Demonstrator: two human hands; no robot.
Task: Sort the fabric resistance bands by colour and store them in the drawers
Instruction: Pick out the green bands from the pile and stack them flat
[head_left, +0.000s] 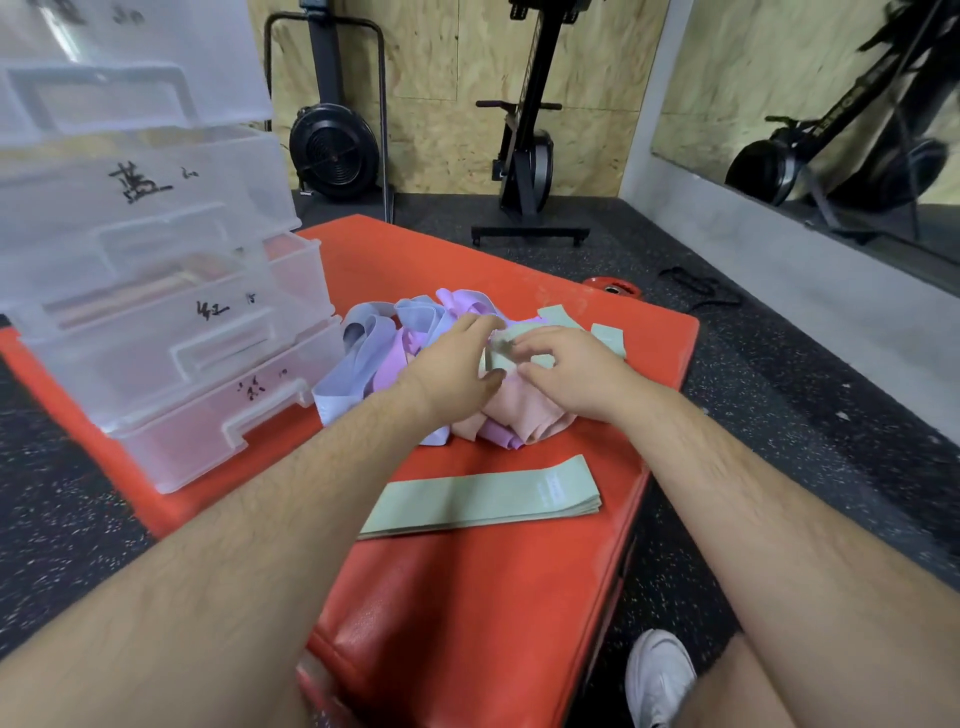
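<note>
**Desk:** Read me the scene, left to right.

**Me:** At the far left of the red padded worktop (467, 597) is the clear plastic drawer unit (156, 312). Its drawers are pulled out in steps, and each has a handwritten label I can't read from my feed. Just right of it lies the tangled pile of bands (410, 343), with lavender bands (358, 358) on the left side and a peach band (524, 410) on the near side. My left hand (452, 364) rests on top of the pile, fingers curled over a sage-green band (498, 356) and thumb tucked under it. My right hand (566, 374), just beside it, pinches the same band between thumb and bent fingers. Nearer to me is a flat stack of green bands (483, 499), well apart from the drawers.

**Desk:** And the step in hand?

**Me:** I'd say it's freeing that green band and adding it to the stack. It lies across the peach one and may be looped into the purple. I'd hold the pile down with the left hand and draw the band out slowly with the right, so no other colour trails along. Then I'd smooth it flat and lay it square on the stack, edges matched. More green ends show at the far right of the pile, so I'd clear those before carrying the stack to its drawer.
</note>
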